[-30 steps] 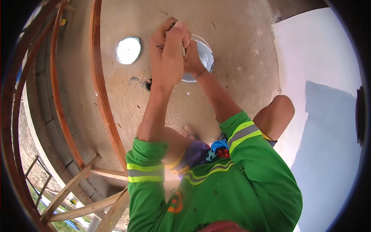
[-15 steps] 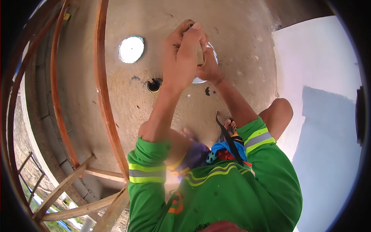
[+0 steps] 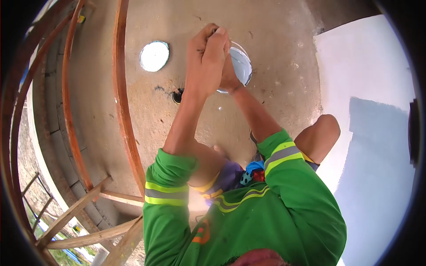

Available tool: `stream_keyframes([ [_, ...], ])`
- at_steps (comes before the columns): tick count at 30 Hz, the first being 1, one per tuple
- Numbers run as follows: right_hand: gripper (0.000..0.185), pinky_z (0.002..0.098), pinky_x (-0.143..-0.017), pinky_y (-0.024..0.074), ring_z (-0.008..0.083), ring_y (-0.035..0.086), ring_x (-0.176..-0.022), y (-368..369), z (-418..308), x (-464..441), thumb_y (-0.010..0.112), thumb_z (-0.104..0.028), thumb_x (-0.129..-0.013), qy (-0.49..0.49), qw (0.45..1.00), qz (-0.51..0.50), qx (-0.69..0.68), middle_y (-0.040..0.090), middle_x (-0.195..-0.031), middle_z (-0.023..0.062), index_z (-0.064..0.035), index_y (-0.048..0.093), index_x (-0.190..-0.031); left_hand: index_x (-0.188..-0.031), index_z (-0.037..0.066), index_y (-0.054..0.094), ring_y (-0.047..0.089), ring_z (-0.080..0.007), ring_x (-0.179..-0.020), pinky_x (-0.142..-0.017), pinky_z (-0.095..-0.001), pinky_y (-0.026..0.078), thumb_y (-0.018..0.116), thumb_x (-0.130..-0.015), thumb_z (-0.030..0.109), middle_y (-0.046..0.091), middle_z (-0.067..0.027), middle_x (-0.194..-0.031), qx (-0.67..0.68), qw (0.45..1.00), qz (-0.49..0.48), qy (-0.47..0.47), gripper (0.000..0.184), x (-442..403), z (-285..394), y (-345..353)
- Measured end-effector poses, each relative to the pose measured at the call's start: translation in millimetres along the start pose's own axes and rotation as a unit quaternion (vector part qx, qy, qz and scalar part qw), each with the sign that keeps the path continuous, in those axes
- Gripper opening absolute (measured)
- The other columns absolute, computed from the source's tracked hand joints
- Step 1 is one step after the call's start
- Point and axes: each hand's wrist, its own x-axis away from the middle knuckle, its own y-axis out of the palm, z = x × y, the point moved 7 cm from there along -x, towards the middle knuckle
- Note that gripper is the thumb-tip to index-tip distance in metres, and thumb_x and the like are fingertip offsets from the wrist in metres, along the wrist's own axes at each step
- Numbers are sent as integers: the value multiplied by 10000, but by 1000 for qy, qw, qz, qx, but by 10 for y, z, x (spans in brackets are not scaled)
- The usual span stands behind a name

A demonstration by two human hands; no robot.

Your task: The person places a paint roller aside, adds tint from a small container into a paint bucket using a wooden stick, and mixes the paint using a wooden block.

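Evidently, the person is crouching on the concrete floor (image 3: 284,53), both arms reaching forward. The left hand (image 3: 207,57) is clenching into a fist, thumb lying along the top; whatever it may be gripping is hiding inside the fingers. The right hand (image 3: 229,75) is sitting beside it, partly covered, so one cannot tell whether it is grasping anything. The open pail (image 3: 244,62) is standing on the floor near the right hand, which is overlapping its rim in this view; contact is not showing.

A careless wrist could be knocking that rim and tipping the pail, and a weak grip could be letting a held object drop inside. The small dark can (image 3: 177,96), standing beside the left forearm, is risking a similar bump.

Leftward, the reddish-brown wooden bar (image 3: 120,80) is limiting any wide elbow swing, while the round white lid (image 3: 154,56) is lying between bar and fist. Rightward, more floor is stretching toward the partly grey-blue wall (image 3: 368,57), probably giving the right forearm easier room.
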Motion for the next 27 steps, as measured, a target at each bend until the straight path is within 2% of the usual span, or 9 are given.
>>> stream_keyframes([
  [5, 200, 293, -733, 495, 75, 576, -829, -143, -237, -23, 699, -52, -777, 47, 998, -26, -15, 665, -832, 63, 21, 631, -951, -733, 51, 472, 417, -89, -659, -644, -272, 373, 473, -994, 222, 476, -3, -682, 75, 997, 6, 33, 312, 47, 228, 98],
  [7, 215, 310, -743, 503, 87, 592, -839, -126, -118, -99, 688, -56, -787, 51, 999, 14, -9, 682, -852, 80, 27, 641, -980, -739, 47, 472, 433, -104, -679, -673, -272, 382, 472, -997, 224, 479, -10, -694, 24, 1000, -4, 9, 313, 48, 72, 34],
  [10, 217, 317, -716, 505, 92, 594, -804, 60, 140, 16, 686, -56, -784, 95, 995, -29, 4, 689, -845, 79, 17, 639, -983, -753, 50, 470, 450, -134, -724, -726, -285, 387, 483, -984, 231, 468, -28, -734, -6, 1000, -19, 2, 293, -14, 37, 95],
  [12, 207, 312, -695, 499, 88, 586, -788, -110, -253, -25, 684, -66, -785, 33, 999, -17, -3, 676, -823, 78, 6, 631, -972, -761, 51, 467, 454, -145, -744, -745, -292, 387, 488, -977, 231, 464, -39, -755, 22, 1000, -15, -7, 282, 14, 93, 79],
  [14, 213, 312, -705, 498, 81, 586, -796, -156, -282, -73, 686, -76, -790, 42, 997, -53, 26, 674, -829, 91, 0, 629, -980, -765, 48, 463, 453, -146, -751, -745, -292, 388, 487, -977, 227, 467, -46, -765, 90, 996, 7, -6, 278, 5, 198, 22],
  [17, 244, 321, -705, 501, 109, 600, -759, -16, -28, -132, 687, -80, -786, 51, 999, 11, -4, 678, -817, 119, -1, 629, -1009, -758, 42, 463, 447, -132, -724, -712, -277, 383, 463, -1004, 212, 478, -29, -718, 49, 998, 19, 20, 299, 14, 155, -41],
  [20, 249, 317, -651, 488, 108, 562, -699, 0, -173, -40, 702, -86, -777, 37, 998, -50, -18, 653, -762, 106, -6, 624, -1000, -771, 39, 451, 455, -149, -761, -727, -294, 389, 447, -957, 175, 463, -46, -772, 23, 1000, 14, -12, 231, 27, 114, -42],
  [23, 246, 311, -657, 489, 106, 557, -706, -75, -349, -120, 706, -100, -783, -3, 999, -24, 32, 652, -764, 95, -10, 621, -996, -769, 38, 456, 456, -151, -753, -730, -290, 387, 438, -955, 174, 474, -48, -785, 157, 987, -2, 22, 232, 36, 306, -55],
  [27, 247, 304, -662, 493, 128, 562, -683, 60, -157, -21, 712, -90, -765, 14, 999, 38, -26, 656, -760, 90, -20, 621, -983, -751, 46, 430, 431, -155, -743, -725, -298, 373, 437, -961, 172, 447, -42, -786, 11, 1000, 0, 21, 245, 81, 176, 10],
])
